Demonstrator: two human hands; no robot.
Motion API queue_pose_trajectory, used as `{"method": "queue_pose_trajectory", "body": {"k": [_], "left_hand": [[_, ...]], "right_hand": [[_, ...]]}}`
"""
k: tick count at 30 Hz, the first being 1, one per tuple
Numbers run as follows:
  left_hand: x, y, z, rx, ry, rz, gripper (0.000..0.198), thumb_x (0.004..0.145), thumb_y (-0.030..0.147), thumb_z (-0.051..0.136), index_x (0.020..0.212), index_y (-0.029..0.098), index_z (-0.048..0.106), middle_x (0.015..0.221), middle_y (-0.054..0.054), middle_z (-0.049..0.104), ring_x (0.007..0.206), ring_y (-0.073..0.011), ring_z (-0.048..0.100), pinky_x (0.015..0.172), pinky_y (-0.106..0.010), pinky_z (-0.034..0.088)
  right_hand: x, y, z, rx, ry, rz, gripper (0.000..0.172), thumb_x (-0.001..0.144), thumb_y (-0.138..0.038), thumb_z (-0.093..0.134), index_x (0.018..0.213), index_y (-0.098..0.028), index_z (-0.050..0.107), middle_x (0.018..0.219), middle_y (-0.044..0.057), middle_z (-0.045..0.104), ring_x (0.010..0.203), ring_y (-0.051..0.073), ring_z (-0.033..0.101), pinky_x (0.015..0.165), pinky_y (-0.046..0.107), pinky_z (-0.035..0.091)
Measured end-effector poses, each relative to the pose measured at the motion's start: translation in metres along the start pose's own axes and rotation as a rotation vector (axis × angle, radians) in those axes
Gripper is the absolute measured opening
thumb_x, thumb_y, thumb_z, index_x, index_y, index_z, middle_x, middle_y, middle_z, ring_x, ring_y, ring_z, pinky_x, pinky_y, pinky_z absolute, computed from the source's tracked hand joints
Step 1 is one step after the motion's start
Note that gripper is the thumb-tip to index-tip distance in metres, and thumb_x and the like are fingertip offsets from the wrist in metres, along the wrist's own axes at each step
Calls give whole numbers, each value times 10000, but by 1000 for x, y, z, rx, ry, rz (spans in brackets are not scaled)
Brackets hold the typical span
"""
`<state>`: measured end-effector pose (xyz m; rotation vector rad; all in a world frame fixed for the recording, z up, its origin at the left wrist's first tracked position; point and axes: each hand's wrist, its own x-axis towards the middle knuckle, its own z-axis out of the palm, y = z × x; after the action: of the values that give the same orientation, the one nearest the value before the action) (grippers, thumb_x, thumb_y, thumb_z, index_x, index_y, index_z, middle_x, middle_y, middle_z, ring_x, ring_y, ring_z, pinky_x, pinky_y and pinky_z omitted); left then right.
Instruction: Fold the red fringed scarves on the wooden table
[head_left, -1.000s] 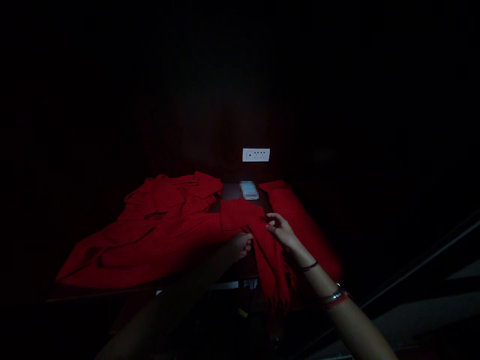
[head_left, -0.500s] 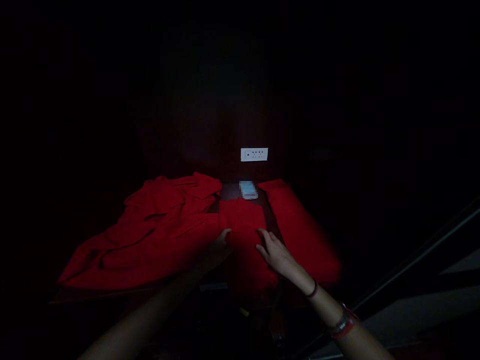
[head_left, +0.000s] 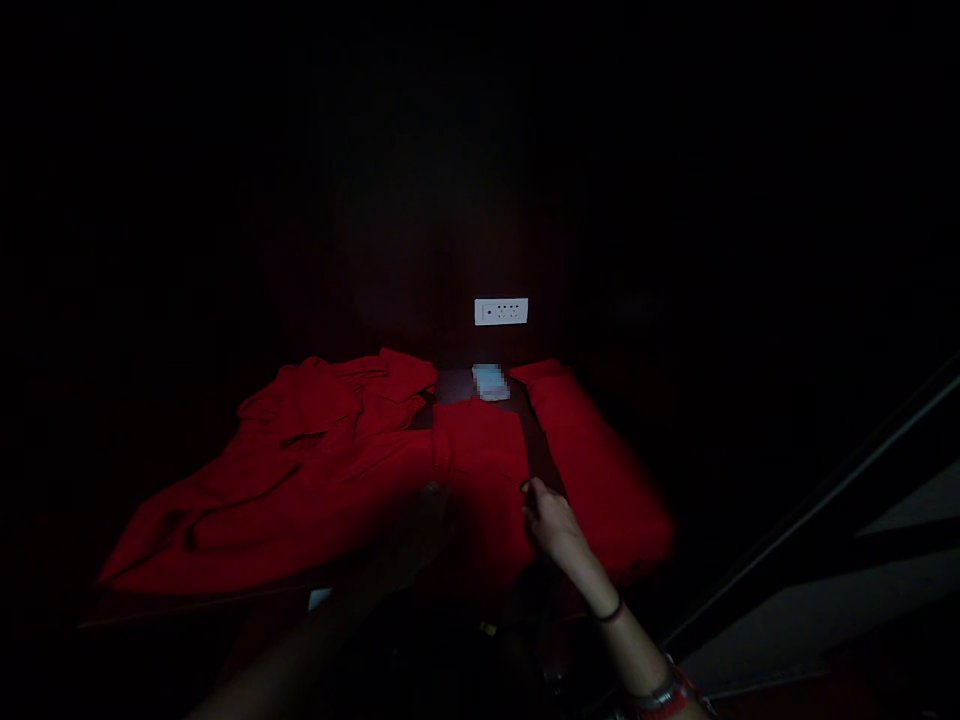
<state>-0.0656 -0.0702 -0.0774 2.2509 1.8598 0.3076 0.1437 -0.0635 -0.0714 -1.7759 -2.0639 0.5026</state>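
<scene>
A folded piece of red cloth (head_left: 480,445) lies at the middle of the dark table, its near part falling into shadow. My right hand (head_left: 553,522) is closed, pinching the right edge of this cloth. At the cloth's left side is my left hand (head_left: 426,520), so dark that its fingers barely show. Left of it a red garment (head_left: 277,500) is spread out with creases and a rumpled far end. On the right lies a long, neatly folded red cloth (head_left: 592,460).
A phone (head_left: 491,382) with a blurred screen rests at the table's back, below a white socket panel (head_left: 501,312) on the dark wall. A pale slanted edge (head_left: 810,530) crosses the lower right. Most surroundings are black.
Both hands have moved slightly nearer to me along the middle cloth. My right hand's fingers have closed at its right edge. The left hand has gone into deeper shadow.
</scene>
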Motion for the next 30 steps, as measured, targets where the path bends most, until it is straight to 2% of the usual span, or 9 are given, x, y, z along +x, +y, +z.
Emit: {"method": "queue_pose_trajectory", "body": {"k": [4, 8, 12, 15, 17, 19, 22, 26, 30], "left_hand": [[-2, 6, 0, 43, -45, -3, 453, 748, 267, 409, 1180, 133, 411, 1253, -124, 411, 1171, -248, 334, 949, -339, 269], [-4, 10, 1, -26, -40, -1, 414, 761, 275, 397, 1157, 161, 435, 1204, -100, 463, 1132, -235, 381, 926, -322, 301], [-4, 9, 1, -12, -10, 79, 388, 772, 275, 403, 1139, 162, 455, 1144, -113, 495, 1081, -249, 414, 910, -349, 308], [12, 10, -12, 11, 130, 74, 339, 812, 258, 335, 1105, 163, 477, 1076, -118, 516, 1026, -239, 445, 883, -353, 326], [30, 12, -22, 30, 200, 46, 332, 824, 274, 319, 1090, 168, 489, 1079, -116, 507, 1018, -233, 449, 879, -356, 330], [49, 14, -26, 37, 220, 59, 383, 833, 321, 308, 1163, 176, 439, 1226, -120, 403, 1110, -250, 375, 907, -380, 306], [68, 8, -17, 35, 88, 117, 469, 811, 428, 337, 1250, 263, 342, 1369, -55, 221, 1226, -317, 179, 927, -524, 215], [70, -12, -2, 64, -79, 119, 574, 753, 563, 344, 1279, 360, 235, 1394, -4, 136, 1233, -387, 53, 864, -665, 67], [68, -27, -6, 49, -203, 105, 690, 679, 661, 354, 1285, 379, 182, 1399, -14, 73, 1223, -410, 3, 852, -673, 56]], "right_hand": [[-1, -1, -3, -6, 69, -22, 334, 701, -62, 392, 1016, -162, 442, 849, 81, 574, 752, 165, 547, 654, 241, 366], [12, 12, -13, 32, 165, -86, 373, 640, 2, 358, 957, -148, 485, 882, 88, 547, 798, 158, 512, 705, 236, 370], [17, 23, -22, -51, 63, -136, 357, 659, -1, 363, 924, -142, 558, 919, 95, 527, 808, 155, 498, 746, 243, 363], [18, 15, -33, -140, 5, -152, 296, 722, -95, 406, 958, -148, 575, 962, 107, 516, 839, 171, 493, 769, 261, 363], [23, 2, -38, -186, 70, -151, 290, 771, -185, 402, 1013, -154, 559, 1019, 122, 504, 914, 190, 472, 805, 280, 354], [30, -13, -37, -220, 139, -196, 342, 816, -274, 361, 1106, -171, 507, 1139, 127, 456, 1049, 208, 403, 868, 311, 320], [43, -21, -19, -272, 67, -278, 448, 833, -392, 321, 1243, -215, 369, 1312, 97, 314, 1214, 226, 214, 956, 403, 204], [50, -4, 6, -323, -133, -196, 616, 801, -554, 243, 1313, -211, 231, 1388, 104, 133, 1258, 258, 83, 975, 478, 92], [55, 5, -5, -345, -312, -108, 763, 728, -647, 282, 1332, -202, 141, 1398, 100, 19, 1257, 288, 9, 970, 505, 65]]}}
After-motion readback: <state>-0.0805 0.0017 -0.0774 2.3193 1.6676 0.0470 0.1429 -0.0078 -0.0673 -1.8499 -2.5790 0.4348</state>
